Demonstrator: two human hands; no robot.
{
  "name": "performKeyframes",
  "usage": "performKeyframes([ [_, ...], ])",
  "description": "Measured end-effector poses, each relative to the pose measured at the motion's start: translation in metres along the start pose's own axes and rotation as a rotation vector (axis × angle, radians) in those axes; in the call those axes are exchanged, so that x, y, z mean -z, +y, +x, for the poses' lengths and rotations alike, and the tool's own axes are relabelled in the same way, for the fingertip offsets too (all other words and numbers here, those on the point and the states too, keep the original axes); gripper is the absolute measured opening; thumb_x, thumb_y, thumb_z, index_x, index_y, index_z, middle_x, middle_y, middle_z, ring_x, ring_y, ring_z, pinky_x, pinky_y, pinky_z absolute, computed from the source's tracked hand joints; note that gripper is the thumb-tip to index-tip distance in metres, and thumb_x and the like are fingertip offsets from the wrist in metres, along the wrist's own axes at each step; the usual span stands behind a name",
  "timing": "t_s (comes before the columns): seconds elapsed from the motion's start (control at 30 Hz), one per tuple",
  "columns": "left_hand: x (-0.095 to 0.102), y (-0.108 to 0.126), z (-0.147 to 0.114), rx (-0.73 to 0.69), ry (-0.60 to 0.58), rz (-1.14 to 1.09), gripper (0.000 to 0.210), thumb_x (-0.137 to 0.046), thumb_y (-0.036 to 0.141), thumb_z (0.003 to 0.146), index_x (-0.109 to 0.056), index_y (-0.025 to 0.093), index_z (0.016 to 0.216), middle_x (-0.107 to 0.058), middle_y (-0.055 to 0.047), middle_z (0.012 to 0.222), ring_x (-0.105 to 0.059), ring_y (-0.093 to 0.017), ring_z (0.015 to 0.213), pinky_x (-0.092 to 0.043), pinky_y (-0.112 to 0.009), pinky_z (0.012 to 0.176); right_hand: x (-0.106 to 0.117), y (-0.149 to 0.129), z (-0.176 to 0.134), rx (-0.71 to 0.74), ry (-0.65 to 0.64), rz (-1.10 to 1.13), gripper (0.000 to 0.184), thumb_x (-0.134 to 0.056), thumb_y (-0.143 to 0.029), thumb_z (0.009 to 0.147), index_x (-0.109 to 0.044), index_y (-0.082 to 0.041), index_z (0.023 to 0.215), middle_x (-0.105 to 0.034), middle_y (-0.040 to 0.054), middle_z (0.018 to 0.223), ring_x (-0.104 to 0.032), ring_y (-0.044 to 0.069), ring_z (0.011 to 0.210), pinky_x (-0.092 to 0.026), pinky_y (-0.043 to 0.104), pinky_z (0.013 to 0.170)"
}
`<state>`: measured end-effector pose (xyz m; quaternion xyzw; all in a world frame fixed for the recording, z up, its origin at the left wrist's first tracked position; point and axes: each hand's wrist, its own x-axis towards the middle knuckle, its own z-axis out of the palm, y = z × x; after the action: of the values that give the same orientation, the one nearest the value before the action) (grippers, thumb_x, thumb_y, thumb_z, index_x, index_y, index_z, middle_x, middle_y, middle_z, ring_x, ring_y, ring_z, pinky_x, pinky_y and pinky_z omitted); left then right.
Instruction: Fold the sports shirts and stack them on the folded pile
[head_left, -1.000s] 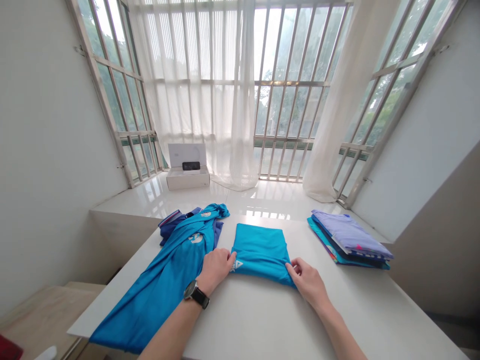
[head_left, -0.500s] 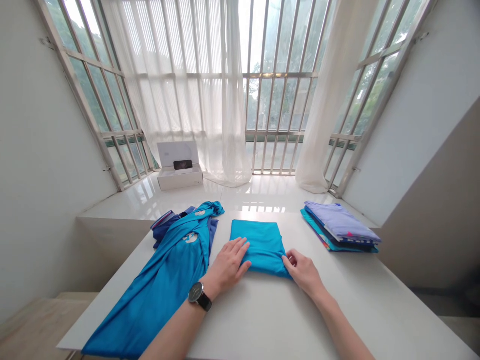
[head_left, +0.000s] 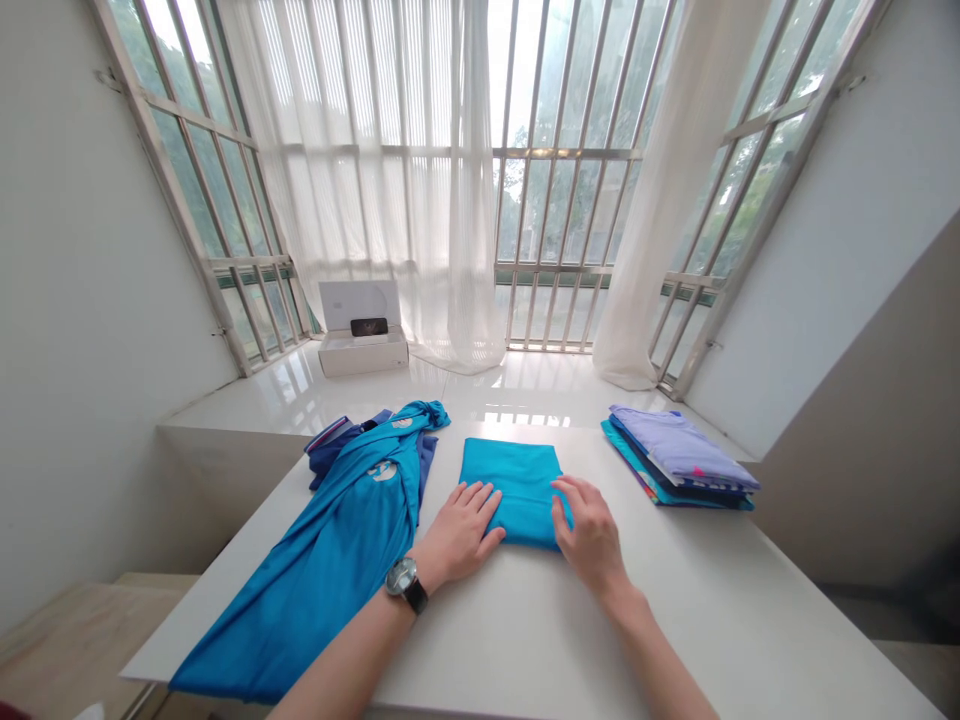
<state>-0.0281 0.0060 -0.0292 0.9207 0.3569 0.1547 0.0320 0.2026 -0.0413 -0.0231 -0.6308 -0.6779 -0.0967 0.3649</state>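
Note:
A blue garment [head_left: 517,470], folded into a flat square, lies at the middle of the white table. Across its left front part rests my left hand [head_left: 461,530], palm down with the fingers stretched out. My right hand [head_left: 589,530] is at the garment's right edge, its fingers apart and slightly bent, touching or just over the cloth. To the left spreads a loose, unfolded blue garment [head_left: 322,570] with white prints, bunched at its far end over darker blue clothing [head_left: 328,460].
A stack of folded clothes [head_left: 679,455], lavender on top, sits at the table's [head_left: 525,640] right. On the window sill [head_left: 457,395] stands an open white box [head_left: 364,352] with a black phone [head_left: 369,327] on it. White curtains [head_left: 442,250] hang before the barred window.
My right hand has let go of the garment's right front corner and moved left and up over its edge. The right side now looks tucked in and smoother. My left hand stays flat.

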Motion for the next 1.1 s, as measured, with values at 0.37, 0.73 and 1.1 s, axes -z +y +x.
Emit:
performKeyframes([
  [0.37, -0.003, -0.007, -0.002, 0.035, 0.008, -0.011, 0.051, -0.034, 0.044, 0.104, -0.042, 0.022, 0.149, -0.043, -0.01, 0.155, -0.039, -0.029, 0.143, -0.031, -0.049, 0.118, -0.026, -0.025, -0.01, -0.104, -0.482, -0.269, 0.054, -0.037, -0.042, 0.1, -0.046, -0.021, 0.149, -0.044, 0.0146, 0.155, -0.038, 0.031, 0.144, -0.03, 0.049, 0.117],
  [0.73, -0.001, -0.009, -0.004, 0.054, 0.016, -0.044, 0.049, -0.036, 0.043, 0.104, -0.044, 0.024, 0.149, -0.045, -0.009, 0.154, -0.042, -0.028, 0.14, -0.034, -0.048, 0.116, -0.026, -0.016, -0.011, -0.101, -0.471, -0.278, 0.055, -0.037, -0.044, 0.099, -0.047, -0.02, 0.148, -0.044, 0.0153, 0.154, -0.038, 0.031, 0.144, -0.033, 0.047, 0.117],
  [1.1, 0.032, 0.005, -0.011, 0.043, 0.047, -0.135, 0.037, -0.039, 0.037, 0.103, -0.059, 0.025, 0.132, -0.07, -0.008, 0.121, -0.062, -0.025, 0.109, -0.044, -0.043, 0.098, -0.025, 0.047, 0.012, 0.167, -0.39, -0.107, 0.051, -0.04, -0.045, 0.098, -0.054, -0.024, 0.143, -0.047, 0.0084, 0.154, -0.039, 0.027, 0.144, -0.037, 0.046, 0.117],
])
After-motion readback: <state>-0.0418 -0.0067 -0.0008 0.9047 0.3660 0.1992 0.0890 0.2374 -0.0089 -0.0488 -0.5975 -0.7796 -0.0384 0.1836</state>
